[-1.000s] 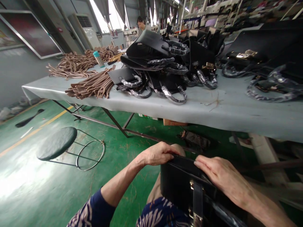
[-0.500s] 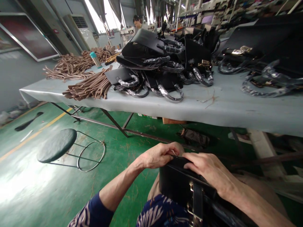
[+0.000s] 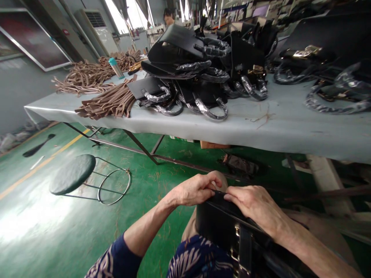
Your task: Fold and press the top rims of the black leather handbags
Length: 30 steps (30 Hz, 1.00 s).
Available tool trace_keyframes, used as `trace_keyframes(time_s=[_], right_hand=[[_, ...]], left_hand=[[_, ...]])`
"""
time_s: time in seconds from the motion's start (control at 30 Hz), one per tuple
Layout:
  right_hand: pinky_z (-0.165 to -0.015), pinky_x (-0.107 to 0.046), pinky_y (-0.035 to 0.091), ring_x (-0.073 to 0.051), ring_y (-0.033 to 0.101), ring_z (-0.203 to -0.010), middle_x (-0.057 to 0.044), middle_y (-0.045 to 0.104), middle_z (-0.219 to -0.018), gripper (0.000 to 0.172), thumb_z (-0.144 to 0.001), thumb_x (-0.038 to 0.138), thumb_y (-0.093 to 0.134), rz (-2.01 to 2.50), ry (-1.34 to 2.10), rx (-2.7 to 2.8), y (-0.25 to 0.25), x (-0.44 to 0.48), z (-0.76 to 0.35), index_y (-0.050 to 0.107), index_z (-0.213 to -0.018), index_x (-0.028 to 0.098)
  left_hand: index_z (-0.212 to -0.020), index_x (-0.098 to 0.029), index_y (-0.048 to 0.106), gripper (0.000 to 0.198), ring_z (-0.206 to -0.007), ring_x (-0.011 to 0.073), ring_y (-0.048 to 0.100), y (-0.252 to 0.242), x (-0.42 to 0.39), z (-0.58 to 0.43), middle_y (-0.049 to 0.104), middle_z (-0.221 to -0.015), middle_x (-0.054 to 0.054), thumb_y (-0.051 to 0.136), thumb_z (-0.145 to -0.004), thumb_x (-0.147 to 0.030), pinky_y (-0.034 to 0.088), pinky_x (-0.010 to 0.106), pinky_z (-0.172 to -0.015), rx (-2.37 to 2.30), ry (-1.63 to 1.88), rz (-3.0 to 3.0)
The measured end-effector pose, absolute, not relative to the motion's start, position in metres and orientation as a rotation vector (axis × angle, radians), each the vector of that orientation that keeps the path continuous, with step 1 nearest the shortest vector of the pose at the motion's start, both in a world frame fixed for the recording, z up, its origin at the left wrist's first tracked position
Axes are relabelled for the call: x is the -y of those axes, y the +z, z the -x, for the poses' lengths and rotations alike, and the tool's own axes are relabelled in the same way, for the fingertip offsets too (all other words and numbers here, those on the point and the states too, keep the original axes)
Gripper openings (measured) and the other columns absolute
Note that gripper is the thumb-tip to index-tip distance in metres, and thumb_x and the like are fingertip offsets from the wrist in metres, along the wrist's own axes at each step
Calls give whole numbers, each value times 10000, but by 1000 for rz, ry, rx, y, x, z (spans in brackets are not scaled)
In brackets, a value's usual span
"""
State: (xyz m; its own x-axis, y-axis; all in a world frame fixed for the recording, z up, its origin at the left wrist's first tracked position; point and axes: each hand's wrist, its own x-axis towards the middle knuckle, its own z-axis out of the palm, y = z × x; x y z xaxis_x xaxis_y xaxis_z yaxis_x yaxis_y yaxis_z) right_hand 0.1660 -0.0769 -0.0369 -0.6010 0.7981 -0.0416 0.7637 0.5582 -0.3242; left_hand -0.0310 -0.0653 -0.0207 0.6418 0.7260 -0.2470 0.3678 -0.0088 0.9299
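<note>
A black handbag (image 3: 218, 220) with gold buckles and a strap lies across my lap. My left hand (image 3: 197, 189) pinches the bag's upper edge at its far left corner, thumb and fingers closed on it. Close beside it, my right hand (image 3: 251, 200) grips the same edge, its fingers pressed along the rim. The two hands are a small gap apart. My right forearm covers part of the bag, and its lower end runs out of view at the bottom.
Ahead stands a long table (image 3: 246, 133) under a grey cover. On it are piled black handbags (image 3: 174, 50) with plastic-wrapped handles, brown strips (image 3: 110, 102) and a teal-topped bottle (image 3: 116, 67). A round stool (image 3: 74, 173) is on the green floor at left. A person (image 3: 169, 17) is behind the pile.
The view has shifted slightly. Both hands stay at the bag's edge; my right fingers have moved a little along it, and the left fingers have shifted slightly.
</note>
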Motion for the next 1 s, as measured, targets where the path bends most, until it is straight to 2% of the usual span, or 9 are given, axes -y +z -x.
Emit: trace_keyframes(time_s=[0.1,0.23,0.33,0.43,0.53,0.7,0.8,0.9,1.0], right_hand=[[-513,-256,306,-157,624,-577,3,648,-614,244,-890,232,435,1285,322,2728,-33,80,-162,578,-694,206],[-496,-266,329,-179,628,-567,-22,661,-664,71,-837,201,521,1168,127,2803,-25,81,-151,586,-817,182],[-485,-270,340,-202,644,-580,-43,667,-638,125,-866,227,481,1166,180,2897,-23,79,-143,583,-893,160],[-486,-267,342,-209,649,-583,-49,668,-615,179,-887,193,422,1224,174,2966,-24,76,-139,586,-950,158],[-515,-262,357,-197,650,-607,-43,677,-652,220,-882,147,396,1293,174,2966,-22,72,-141,610,-913,190],[-524,-267,358,-219,661,-663,-61,679,-664,234,-895,261,400,1484,250,2876,-7,52,-155,612,-820,196],[-522,-267,340,-222,659,-676,-87,677,-692,255,-882,221,398,1623,180,2888,3,36,-167,612,-752,173],[-547,-270,345,-221,652,-704,-101,675,-725,260,-872,182,391,1750,91,2871,16,23,-178,618,-749,155],[-564,-277,348,-232,647,-736,-111,674,-751,272,-871,185,388,1819,60,2848,28,16,-185,609,-716,153]], left_hand=[[-980,-156,465,281,-543,61,360,-22,66,30,461,-624,-60,413,-728,-42,279,171,-506,-901,368,-1602],[-982,-150,464,306,-578,69,408,-23,68,30,484,-620,-61,420,-706,-25,317,172,-553,-918,407,-1640],[-961,-147,468,310,-585,67,425,-23,70,30,498,-619,-65,426,-685,-11,334,172,-582,-941,452,-1656],[-959,-148,480,265,-556,60,408,-21,71,29,508,-625,-62,445,-716,-49,316,168,-543,-986,477,-1637],[-919,-136,520,151,-537,62,382,-17,71,29,478,-599,-56,489,-786,-202,301,172,-510,-1049,502,-1573],[-837,-121,576,292,-692,110,479,-17,71,27,558,-740,9,443,-841,-381,381,207,-628,-1314,835,-1494],[-844,-126,572,305,-728,123,503,-26,76,23,579,-767,15,438,-846,-400,400,220,-660,-1390,910,-1452],[-933,-129,547,307,-797,139,530,-36,86,14,605,-877,40,479,-825,-408,421,238,-716,-1339,897,-1409],[-1161,-148,450,542,-964,184,525,-42,92,3,577,-1089,84,591,-739,-458,419,291,-838,-1293,828,-1402]])
